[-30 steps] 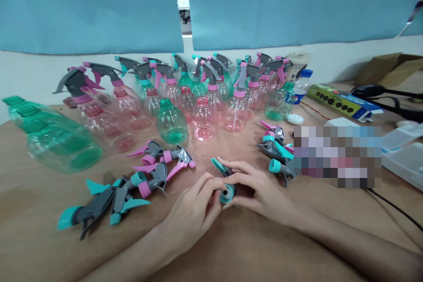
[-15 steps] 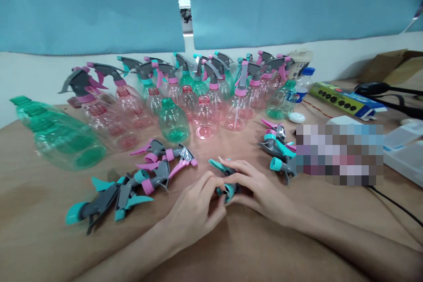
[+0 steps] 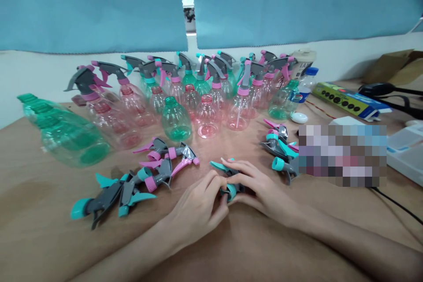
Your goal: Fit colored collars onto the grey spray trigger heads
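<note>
A grey and teal trigger spray head lies between my two hands, low over the table, its round teal collar turned toward me. My right hand is wrapped round its body from the right, covering much of it. From the left, my left hand is closed with thumb and fingertips pinched at the collar's opening; any small part between those tips is hidden. Left of my hands lie several loose spray heads with pink and teal parts. A few more spray heads lie to the right.
Behind my hands stand several clear pink and green bottles, some open like the green bottle, others topped with spray heads. Green bottles stand at far left. Rightward are a white oval object, a long box and a clear plastic container.
The view has shifted slightly, so everything sits a little further right. Both hands keep their hold on the spray head, with only a slight shift of the left fingertips at the collar.
</note>
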`<state>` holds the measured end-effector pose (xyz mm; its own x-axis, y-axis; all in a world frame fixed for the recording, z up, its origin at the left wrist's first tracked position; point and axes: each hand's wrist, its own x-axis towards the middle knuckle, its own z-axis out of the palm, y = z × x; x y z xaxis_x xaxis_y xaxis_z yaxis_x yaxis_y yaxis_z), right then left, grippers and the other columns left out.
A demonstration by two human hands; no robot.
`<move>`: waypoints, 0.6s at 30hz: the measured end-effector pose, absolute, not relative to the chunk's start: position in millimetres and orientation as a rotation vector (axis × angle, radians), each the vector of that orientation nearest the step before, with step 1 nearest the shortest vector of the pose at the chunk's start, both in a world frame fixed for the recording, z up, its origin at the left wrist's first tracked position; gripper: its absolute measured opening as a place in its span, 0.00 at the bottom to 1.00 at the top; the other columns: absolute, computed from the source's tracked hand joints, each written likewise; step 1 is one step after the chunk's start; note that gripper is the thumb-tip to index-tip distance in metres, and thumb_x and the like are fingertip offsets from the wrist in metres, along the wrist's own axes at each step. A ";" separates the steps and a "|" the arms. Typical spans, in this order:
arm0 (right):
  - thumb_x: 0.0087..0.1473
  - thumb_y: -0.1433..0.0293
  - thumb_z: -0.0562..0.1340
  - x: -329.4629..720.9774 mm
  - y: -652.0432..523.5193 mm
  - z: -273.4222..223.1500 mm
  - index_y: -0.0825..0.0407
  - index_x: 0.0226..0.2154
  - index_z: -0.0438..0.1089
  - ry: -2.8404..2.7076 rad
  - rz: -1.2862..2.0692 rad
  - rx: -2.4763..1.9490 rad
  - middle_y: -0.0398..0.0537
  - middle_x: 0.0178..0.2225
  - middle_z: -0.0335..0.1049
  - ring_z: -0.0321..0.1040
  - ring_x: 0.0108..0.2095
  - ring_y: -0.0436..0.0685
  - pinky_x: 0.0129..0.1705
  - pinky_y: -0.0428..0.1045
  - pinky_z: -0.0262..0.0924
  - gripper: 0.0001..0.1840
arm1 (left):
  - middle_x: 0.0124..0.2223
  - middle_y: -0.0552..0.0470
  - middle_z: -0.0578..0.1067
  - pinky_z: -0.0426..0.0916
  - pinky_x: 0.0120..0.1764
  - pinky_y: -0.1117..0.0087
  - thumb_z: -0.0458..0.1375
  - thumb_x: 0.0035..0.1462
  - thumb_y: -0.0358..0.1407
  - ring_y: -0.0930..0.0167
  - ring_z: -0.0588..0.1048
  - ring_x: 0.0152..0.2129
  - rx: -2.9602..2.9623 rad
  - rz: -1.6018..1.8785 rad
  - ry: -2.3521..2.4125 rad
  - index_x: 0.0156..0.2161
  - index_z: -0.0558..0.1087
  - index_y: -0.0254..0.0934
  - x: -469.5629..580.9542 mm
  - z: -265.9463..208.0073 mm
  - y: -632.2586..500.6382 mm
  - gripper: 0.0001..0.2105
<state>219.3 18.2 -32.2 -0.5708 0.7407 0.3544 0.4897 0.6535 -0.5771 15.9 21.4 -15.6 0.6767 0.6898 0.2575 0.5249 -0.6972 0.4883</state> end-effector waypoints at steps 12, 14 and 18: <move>0.58 0.67 0.59 221.7 17.7 -31.0 0.47 0.50 0.64 -2.245 0.589 -0.981 0.51 0.60 0.56 0.51 0.61 0.58 0.60 0.57 0.54 0.16 | 0.36 0.52 0.68 0.65 0.29 0.72 0.47 0.61 0.28 0.73 0.69 0.27 2.531 0.629 0.928 0.36 0.64 0.37 15.6 -15.8 23.2 0.05; 0.58 0.66 0.59 222.0 17.7 -30.0 0.47 0.50 0.65 -2.223 0.596 -0.994 0.51 0.59 0.57 0.52 0.61 0.58 0.60 0.56 0.54 0.16 | 0.37 0.51 0.69 0.67 0.30 0.71 0.46 0.63 0.29 0.72 0.70 0.29 2.554 0.651 0.936 0.37 0.65 0.37 15.5 -14.8 23.0 0.06; 0.57 0.66 0.60 223.4 17.2 -27.7 0.46 0.48 0.65 -2.112 0.669 -1.109 0.50 0.58 0.59 0.57 0.58 0.59 0.57 0.56 0.57 0.15 | 0.44 0.48 0.70 0.70 0.39 0.67 0.47 0.64 0.30 0.69 0.73 0.38 2.536 0.860 1.007 0.38 0.66 0.37 13.8 -12.4 23.0 0.05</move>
